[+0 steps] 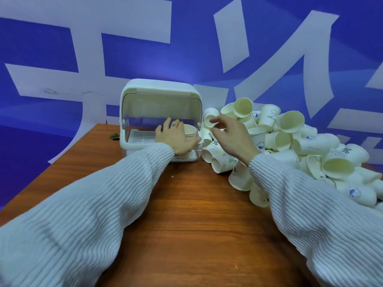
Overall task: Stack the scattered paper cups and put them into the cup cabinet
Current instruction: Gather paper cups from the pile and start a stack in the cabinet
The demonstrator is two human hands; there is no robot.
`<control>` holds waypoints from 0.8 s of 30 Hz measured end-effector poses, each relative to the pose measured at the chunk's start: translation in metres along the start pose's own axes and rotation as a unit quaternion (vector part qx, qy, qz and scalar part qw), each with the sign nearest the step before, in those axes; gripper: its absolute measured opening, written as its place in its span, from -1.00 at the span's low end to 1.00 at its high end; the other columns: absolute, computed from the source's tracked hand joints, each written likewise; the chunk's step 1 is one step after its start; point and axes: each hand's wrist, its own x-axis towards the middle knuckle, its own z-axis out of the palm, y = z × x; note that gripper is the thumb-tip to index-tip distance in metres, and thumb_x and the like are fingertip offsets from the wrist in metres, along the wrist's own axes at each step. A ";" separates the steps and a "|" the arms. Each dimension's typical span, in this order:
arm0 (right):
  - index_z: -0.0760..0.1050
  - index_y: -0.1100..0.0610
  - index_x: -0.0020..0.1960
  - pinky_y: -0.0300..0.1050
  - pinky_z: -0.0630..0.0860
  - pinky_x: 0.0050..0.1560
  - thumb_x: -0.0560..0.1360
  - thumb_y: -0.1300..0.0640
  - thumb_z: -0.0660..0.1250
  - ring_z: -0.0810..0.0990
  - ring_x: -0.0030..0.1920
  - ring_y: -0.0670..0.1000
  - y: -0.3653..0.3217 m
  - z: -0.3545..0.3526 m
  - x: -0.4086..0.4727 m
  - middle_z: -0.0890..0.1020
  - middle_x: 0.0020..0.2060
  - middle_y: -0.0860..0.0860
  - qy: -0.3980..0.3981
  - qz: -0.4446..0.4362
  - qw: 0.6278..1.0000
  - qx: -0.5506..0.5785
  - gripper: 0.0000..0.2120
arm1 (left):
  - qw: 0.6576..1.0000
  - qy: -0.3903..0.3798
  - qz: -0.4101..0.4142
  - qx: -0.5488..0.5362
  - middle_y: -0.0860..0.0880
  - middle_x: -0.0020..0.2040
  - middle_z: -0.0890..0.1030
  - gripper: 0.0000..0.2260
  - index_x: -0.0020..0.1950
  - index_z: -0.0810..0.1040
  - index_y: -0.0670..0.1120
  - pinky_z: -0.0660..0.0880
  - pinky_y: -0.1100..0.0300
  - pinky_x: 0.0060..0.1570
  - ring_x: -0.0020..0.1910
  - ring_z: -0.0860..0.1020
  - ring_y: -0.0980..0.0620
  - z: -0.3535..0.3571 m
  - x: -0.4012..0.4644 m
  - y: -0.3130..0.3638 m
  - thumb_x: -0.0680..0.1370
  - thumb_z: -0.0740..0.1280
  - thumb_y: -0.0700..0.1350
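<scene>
We saw two arms in pale ribbed sleeves reaching across a wooden table point(186, 204). The left hand point(176, 137) lay inside the open white cup cabinet point(160, 88), its fingers straight against a short stack of cups point(190, 131) on the slatted tray. The right hand point(228, 135) hovered, fingers loosely spread and holding nothing, just above the nearest cup point(209, 118) of a large heap of paper cups point(310, 141) piled right beside the cabinet.

We judged that a careless reach could nudge the heap, sending cups rolling off the table's right edge, and that a sleeve might drag others along. The stack inside could also topple if pushed.

Behind the table hung a blue backdrop point(62, 48) bearing large white characters.
</scene>
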 end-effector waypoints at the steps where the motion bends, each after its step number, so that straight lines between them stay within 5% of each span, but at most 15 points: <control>1: 0.60 -0.05 0.24 -0.10 0.51 0.17 0.56 0.11 0.29 0.62 0.09 -0.11 0.000 -0.002 -0.002 0.68 -0.02 -0.16 -0.002 0.000 1.000 0.003 -0.72 | 1.000 -0.009 0.008 0.013 -0.06 0.66 0.14 -0.09 0.63 0.17 -0.11 0.01 -0.20 0.56 0.64 -0.02 -0.11 0.001 -0.001 -0.001 0.50 0.07 0.50; 6: 0.58 -0.04 0.29 -0.05 0.52 0.19 0.56 0.07 0.29 0.61 0.11 -0.09 0.004 -0.023 -0.017 0.67 0.00 -0.16 -0.012 0.022 1.000 -0.017 -0.68 | 0.997 -0.008 0.031 0.075 -0.06 0.69 -0.07 -0.06 0.66 0.10 -0.02 -0.24 -0.31 0.51 0.64 -0.21 -0.14 -0.011 -0.007 0.004 0.46 -0.01 0.57; 10: 0.63 -0.02 0.23 0.01 0.55 0.24 0.54 0.07 0.30 0.64 0.10 -0.08 0.020 -0.056 -0.034 0.70 0.05 -0.10 -0.010 0.050 0.998 -0.035 -0.71 | 0.978 0.120 0.170 -0.030 -0.11 0.56 0.33 -0.33 0.50 0.40 0.00 0.10 -0.17 0.49 0.60 0.10 -0.14 -0.007 -0.035 0.044 0.51 0.15 0.37; 16: 0.69 0.04 0.14 -0.08 0.56 0.19 0.56 0.09 0.34 0.65 0.11 -0.08 0.043 -0.117 -0.084 0.72 0.07 -0.08 -0.054 0.098 0.986 -0.123 -0.79 | 0.946 0.032 0.305 -0.104 -0.09 0.30 0.54 -0.42 0.37 0.53 -0.05 0.43 -0.10 0.26 0.33 0.46 -0.15 0.009 -0.085 0.128 0.49 0.16 0.26; 21: 0.66 0.02 0.07 -0.08 0.55 0.14 0.58 -0.01 0.37 0.63 0.06 -0.06 0.044 -0.169 -0.132 0.70 0.00 -0.09 -0.111 0.137 0.966 -0.190 -0.85 | 0.936 -0.002 0.348 -0.059 -0.08 0.34 0.51 -0.27 0.45 0.46 0.01 0.43 -0.11 0.27 0.35 0.43 -0.14 0.019 -0.112 0.165 0.45 0.06 0.41; 24: 0.56 -0.04 0.22 -0.03 0.51 0.19 0.49 -0.29 0.42 0.58 0.13 -0.01 0.041 -0.187 -0.157 0.61 0.10 -0.10 -0.221 0.219 0.919 -0.245 -0.56 | 0.937 -0.029 0.347 0.009 -0.13 0.48 0.41 -0.29 0.56 0.31 0.02 0.36 -0.16 0.35 0.46 0.33 -0.19 0.020 -0.115 0.175 0.50 0.17 0.36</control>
